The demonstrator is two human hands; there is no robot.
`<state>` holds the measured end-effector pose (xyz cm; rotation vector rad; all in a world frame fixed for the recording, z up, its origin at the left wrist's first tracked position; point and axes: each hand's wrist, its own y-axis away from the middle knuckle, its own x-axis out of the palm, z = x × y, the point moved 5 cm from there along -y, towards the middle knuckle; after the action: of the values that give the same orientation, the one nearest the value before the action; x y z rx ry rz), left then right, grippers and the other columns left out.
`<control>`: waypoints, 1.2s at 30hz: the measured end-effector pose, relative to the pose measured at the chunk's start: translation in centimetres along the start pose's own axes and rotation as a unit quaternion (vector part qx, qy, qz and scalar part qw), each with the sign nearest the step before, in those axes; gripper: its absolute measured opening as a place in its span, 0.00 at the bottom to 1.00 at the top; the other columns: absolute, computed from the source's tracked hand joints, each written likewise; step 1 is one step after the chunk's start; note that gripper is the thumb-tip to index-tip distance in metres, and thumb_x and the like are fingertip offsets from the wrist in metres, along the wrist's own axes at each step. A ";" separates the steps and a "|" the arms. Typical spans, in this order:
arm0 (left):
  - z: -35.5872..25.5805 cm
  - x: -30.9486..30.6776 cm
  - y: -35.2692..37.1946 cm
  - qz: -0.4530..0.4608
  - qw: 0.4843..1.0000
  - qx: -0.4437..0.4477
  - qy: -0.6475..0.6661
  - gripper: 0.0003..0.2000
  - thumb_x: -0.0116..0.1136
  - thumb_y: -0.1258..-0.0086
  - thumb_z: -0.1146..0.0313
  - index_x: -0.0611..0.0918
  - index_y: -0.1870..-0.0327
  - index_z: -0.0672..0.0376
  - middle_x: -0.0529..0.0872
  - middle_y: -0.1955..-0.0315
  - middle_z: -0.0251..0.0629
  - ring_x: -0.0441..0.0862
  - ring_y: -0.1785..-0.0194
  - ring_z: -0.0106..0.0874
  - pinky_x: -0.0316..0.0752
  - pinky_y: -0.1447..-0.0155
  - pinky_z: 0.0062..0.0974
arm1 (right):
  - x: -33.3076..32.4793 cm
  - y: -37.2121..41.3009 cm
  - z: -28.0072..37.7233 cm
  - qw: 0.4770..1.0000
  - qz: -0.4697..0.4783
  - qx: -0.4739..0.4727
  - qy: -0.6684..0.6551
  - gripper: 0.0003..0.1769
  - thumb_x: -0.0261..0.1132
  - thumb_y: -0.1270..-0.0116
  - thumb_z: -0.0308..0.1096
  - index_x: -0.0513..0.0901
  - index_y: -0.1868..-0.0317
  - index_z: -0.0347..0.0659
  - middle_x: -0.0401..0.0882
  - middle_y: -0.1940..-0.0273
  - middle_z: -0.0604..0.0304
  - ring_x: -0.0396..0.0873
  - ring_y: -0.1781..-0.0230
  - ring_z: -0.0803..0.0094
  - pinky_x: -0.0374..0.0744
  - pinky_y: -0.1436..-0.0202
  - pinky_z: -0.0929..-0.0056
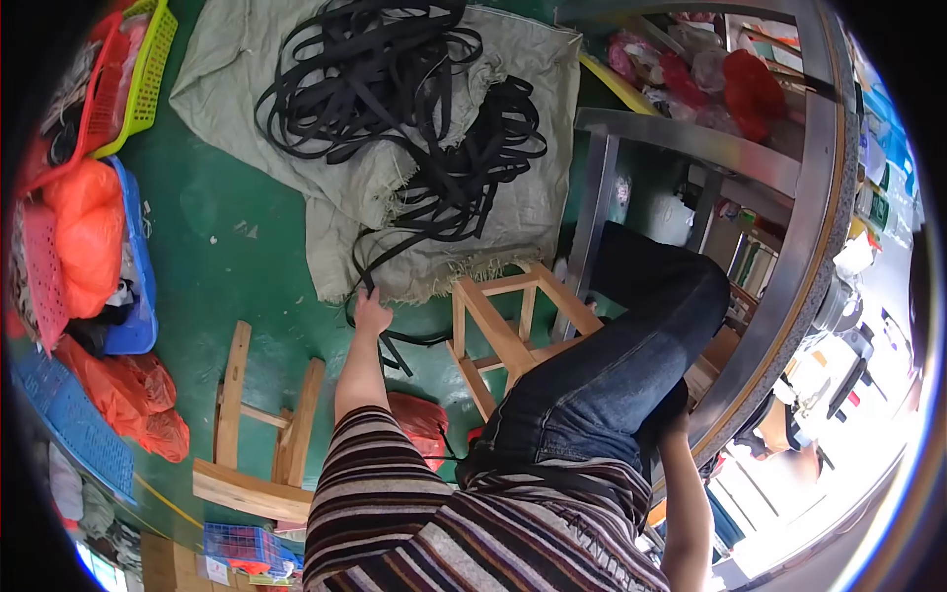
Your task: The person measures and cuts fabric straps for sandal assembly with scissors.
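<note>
My left hand [371,314] is closed around a black strap [357,264] at the front edge of the cloth. From that hand the strap runs up to a large tangled heap of black strapping [370,74] lying on a pale woven sheet [335,237]. A loose end of the strap hangs below the hand, over the green floor. My right hand [675,422] is down beside my thigh, near the table edge. Its fingers are hidden behind a dark shape, so what it holds does not show.
A wooden stool frame [501,333] stands by my leg; another wooden stool [252,483] is at lower left. Baskets, including a yellow-green one [148,79] and a blue one [143,286], line the left side. A metal-framed table [789,326] with bag-filled shelves stands at right.
</note>
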<state>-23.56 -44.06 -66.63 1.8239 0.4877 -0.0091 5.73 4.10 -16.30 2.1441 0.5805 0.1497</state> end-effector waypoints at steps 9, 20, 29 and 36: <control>-0.9 -1.7 -5.8 0.061 0.988 -0.129 -0.060 0.35 0.58 0.42 0.58 0.72 0.28 0.45 0.50 0.20 0.46 0.43 0.18 0.50 0.45 0.19 0.49 | -6.5 0.4 -1.3 0.924 0.325 0.001 -0.202 0.42 0.47 0.27 0.60 0.56 0.21 0.45 0.52 0.20 0.54 0.46 0.19 0.54 0.43 0.18 0.57; -19.8 -10.4 19.1 0.258 0.753 0.097 0.597 0.21 0.53 0.31 0.75 0.78 0.37 0.71 0.83 0.40 0.45 0.84 0.45 0.30 0.76 0.36 0.28 | -6.2 1.2 -1.1 0.923 0.295 -0.030 -0.247 0.34 0.55 0.27 0.51 0.66 0.26 0.44 0.64 0.26 0.53 0.58 0.23 0.55 0.59 0.24 0.57; -47.0 -14.0 39.9 0.495 0.715 0.329 0.368 0.26 0.49 0.30 0.78 0.71 0.30 0.70 0.73 0.30 0.46 0.73 0.29 0.33 0.65 0.25 0.31 | -20.2 6.3 -11.2 0.597 -0.168 -0.046 -0.783 0.35 0.73 0.39 0.41 0.74 0.33 0.38 0.71 0.32 0.48 0.69 0.29 0.49 0.70 0.29 0.56; -60.8 -7.1 55.6 0.649 0.679 0.342 -0.021 0.29 0.51 0.33 0.76 0.69 0.28 0.70 0.69 0.29 0.50 0.70 0.28 0.38 0.66 0.27 0.35 | -17.9 13.7 -13.0 0.147 -0.330 -0.162 -0.918 0.23 0.80 0.44 0.35 0.84 0.50 0.36 0.81 0.47 0.51 0.77 0.42 0.57 0.64 0.25 0.57</control>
<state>-26.15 -2.99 5.10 2.5104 -1.0981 0.8396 -9.30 -1.39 4.25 0.0841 -0.2369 -2.2165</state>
